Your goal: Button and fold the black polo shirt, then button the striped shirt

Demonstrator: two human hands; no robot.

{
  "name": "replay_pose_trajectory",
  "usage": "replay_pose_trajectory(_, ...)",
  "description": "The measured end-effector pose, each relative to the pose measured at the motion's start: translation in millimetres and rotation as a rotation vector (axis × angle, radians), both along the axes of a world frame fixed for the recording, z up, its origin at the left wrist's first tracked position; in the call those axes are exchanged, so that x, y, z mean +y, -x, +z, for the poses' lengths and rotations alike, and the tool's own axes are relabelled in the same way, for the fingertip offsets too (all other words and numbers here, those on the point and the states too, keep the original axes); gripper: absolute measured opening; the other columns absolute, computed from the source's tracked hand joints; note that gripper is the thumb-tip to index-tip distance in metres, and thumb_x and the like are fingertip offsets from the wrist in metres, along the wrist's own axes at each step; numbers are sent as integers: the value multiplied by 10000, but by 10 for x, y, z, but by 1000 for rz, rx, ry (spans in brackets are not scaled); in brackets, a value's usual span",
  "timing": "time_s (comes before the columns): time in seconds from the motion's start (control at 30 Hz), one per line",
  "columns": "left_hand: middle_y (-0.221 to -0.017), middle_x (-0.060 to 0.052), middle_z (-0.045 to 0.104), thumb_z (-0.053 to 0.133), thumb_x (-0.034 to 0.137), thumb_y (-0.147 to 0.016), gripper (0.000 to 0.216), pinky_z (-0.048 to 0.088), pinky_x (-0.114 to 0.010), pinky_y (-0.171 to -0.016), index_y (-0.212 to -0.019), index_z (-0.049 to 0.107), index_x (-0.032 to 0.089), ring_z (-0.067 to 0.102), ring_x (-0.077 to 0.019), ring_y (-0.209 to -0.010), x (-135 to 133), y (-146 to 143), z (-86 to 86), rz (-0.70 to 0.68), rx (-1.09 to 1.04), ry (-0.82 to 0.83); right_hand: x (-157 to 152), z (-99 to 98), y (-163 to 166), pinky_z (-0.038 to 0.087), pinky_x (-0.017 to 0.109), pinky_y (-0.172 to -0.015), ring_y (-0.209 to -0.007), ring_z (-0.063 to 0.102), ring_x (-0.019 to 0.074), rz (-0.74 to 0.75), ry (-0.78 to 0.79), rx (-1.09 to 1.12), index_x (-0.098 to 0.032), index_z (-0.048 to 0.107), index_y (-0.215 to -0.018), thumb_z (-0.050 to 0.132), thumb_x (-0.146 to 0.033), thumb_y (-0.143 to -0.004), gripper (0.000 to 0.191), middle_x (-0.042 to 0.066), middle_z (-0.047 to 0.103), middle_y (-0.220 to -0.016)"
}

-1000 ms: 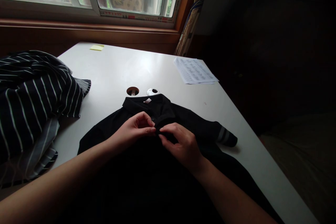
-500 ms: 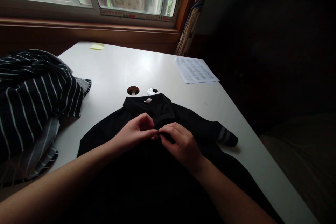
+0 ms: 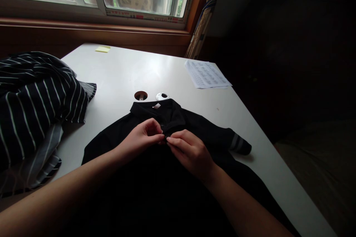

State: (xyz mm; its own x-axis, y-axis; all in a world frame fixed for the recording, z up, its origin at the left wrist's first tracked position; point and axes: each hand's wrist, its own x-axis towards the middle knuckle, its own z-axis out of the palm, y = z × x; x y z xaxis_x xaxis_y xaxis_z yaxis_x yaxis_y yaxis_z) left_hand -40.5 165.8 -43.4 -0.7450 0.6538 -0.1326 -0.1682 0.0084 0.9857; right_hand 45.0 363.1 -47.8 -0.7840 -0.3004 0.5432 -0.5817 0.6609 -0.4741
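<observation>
A black polo shirt (image 3: pixel 194 126) lies flat on the white table (image 3: pixel 125 74), collar toward the window, its right sleeve ending in grey stripes. My left hand (image 3: pixel 141 139) and my right hand (image 3: pixel 189 152) meet at the shirt's placket just below the collar. Both pinch the fabric there with thumb and fingertips closed. What sits between the fingertips is too small and dark to make out.
A dark striped garment (image 3: pixel 33 111) is heaped at the table's left. A stack of printed papers (image 3: pixel 205 74) lies at the far right edge, a yellow sticky note (image 3: pixel 102 49) near the window. A cable hole (image 3: pixel 140 96) and its round cover (image 3: pixel 162 96) sit beyond the collar.
Both hands stay pinched at the placket, with only small finger shifts; the fingertips have moved slightly up toward the collar. The shirt has not moved.
</observation>
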Motion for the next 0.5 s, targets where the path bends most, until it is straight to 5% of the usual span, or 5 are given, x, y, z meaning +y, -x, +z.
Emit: replay_pose_trajectory(0.5, -840, 23, 625, 752, 186, -787, 315, 436, -228, -708, -762, 438, 176, 566, -88, -730, 18, -16, -8, 27, -88, -151, -6, 9, -4, 570, 324, -799, -894, 656, 182, -3, 71, -18, -252, 651, -1103, 609, -105, -903, 251, 55, 681, -979)
